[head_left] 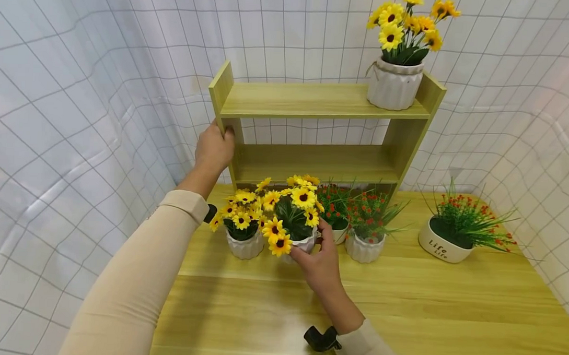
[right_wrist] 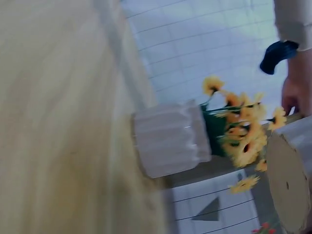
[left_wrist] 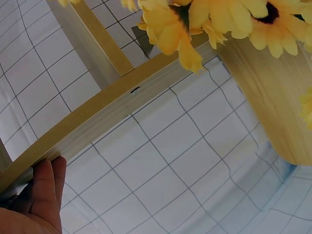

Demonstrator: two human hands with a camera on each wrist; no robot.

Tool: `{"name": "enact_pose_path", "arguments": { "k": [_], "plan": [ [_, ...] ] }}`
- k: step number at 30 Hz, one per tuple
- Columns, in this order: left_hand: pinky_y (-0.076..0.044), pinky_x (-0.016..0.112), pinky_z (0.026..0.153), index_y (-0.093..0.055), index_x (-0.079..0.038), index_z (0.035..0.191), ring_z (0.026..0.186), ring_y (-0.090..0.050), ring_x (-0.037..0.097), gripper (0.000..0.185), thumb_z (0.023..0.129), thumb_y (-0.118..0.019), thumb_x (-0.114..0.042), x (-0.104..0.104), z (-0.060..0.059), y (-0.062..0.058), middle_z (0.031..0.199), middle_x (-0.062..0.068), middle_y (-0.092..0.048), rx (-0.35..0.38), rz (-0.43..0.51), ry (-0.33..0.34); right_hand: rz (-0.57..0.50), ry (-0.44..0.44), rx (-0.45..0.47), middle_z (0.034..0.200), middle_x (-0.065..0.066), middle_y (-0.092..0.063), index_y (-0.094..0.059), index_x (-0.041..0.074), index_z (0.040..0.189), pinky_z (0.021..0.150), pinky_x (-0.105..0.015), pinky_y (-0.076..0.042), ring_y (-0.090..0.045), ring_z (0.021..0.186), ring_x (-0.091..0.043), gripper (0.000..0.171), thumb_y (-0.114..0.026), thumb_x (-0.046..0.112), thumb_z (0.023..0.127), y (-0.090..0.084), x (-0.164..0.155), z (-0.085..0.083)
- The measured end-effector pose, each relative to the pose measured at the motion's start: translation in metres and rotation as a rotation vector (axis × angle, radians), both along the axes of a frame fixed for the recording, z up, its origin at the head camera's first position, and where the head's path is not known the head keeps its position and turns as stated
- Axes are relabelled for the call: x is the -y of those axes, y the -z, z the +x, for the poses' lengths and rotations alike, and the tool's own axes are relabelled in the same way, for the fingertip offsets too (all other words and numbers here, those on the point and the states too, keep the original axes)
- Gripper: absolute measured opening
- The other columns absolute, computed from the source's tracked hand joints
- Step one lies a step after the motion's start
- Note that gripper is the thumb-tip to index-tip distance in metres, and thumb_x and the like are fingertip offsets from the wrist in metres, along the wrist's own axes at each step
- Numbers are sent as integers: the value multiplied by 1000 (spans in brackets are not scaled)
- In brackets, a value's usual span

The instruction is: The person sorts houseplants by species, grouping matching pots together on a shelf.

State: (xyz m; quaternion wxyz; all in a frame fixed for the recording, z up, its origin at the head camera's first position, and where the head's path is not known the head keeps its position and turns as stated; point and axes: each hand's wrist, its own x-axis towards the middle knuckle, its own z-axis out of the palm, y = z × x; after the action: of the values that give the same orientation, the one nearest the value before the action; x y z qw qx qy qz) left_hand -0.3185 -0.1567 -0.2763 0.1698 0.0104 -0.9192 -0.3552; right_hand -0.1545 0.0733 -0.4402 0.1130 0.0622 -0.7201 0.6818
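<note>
Fingers of the left hand (head_left: 214, 150) curl round the left upright of the wooden shelf unit (head_left: 315, 101), left of centre in the head view; that grip steadies the frame, and the left wrist view shows fingertips (left_wrist: 46, 192) pressed to the wood edge. Just right and lower, a sunflower pot (head_left: 245, 245) stands on the tabletop (head_left: 402, 302). Beside it, at centre frame, the right hand (head_left: 320, 262) has its grip closed about a second ribbed white sunflower pot (head_left: 304, 243), thumb and fingers wrapped at its side; the pot looks lifted or tipped slightly, though I cannot tell for sure. Two red-flowered pots (head_left: 363, 248) crowd just behind the hand, under the lower shelf. Further right sits a low bowl planter (head_left: 439, 246) marked "Life", and at upper right another sunflower pot (head_left: 394, 83) tops the shelf. The risk, as I judge it: blooms are packed close, so raising the held pot could snag its neighbour's flowers or knock the red pots, and clip the lower shelf edge.
</note>
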Motion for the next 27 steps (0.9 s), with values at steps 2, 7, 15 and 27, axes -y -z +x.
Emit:
{"name": "enact_pose_path", "arguments": {
  "k": [2, 7, 15, 27],
  "plan": [
    [-47, 47, 68, -52, -9, 136, 88, -62, 36, 43, 107, -33, -34, 0, 0, 0, 109, 21, -65, 1, 2, 1, -7, 9, -28, 137, -7, -43, -40, 17, 146, 71, -31, -49, -46, 102, -26, 77, -81, 17, 81, -9, -3, 2],
    [-48, 49, 72, -52, -8, 136, 93, -62, 36, 43, 107, -33, -34, 1, 0, -1, 116, 21, -64, 8, 8, 6, -29, 55, -160, 134, -5, -46, -42, 16, 146, 70, -33, -47, -45, 98, -25, 74, -79, 15, 81, -33, -13, 2],
    [-47, 47, 69, -50, -9, 140, 95, -62, 36, 45, 107, -33, -34, 1, 1, 0, 122, 22, -63, 13, 5, 4, -56, 133, -279, 132, -4, -45, -44, 14, 143, 71, -27, -50, -47, 103, -23, 69, -77, 11, 83, -76, -37, -5],
    [-49, 50, 72, -51, -8, 137, 97, -63, 37, 42, 107, -35, -33, 1, 0, 1, 121, 22, -63, 8, 3, -6, -123, 293, -436, 120, -8, -53, -48, 10, 133, 76, -28, -50, -52, 102, -25, 67, -84, 20, 78, -146, -62, -44]
  ]
}}
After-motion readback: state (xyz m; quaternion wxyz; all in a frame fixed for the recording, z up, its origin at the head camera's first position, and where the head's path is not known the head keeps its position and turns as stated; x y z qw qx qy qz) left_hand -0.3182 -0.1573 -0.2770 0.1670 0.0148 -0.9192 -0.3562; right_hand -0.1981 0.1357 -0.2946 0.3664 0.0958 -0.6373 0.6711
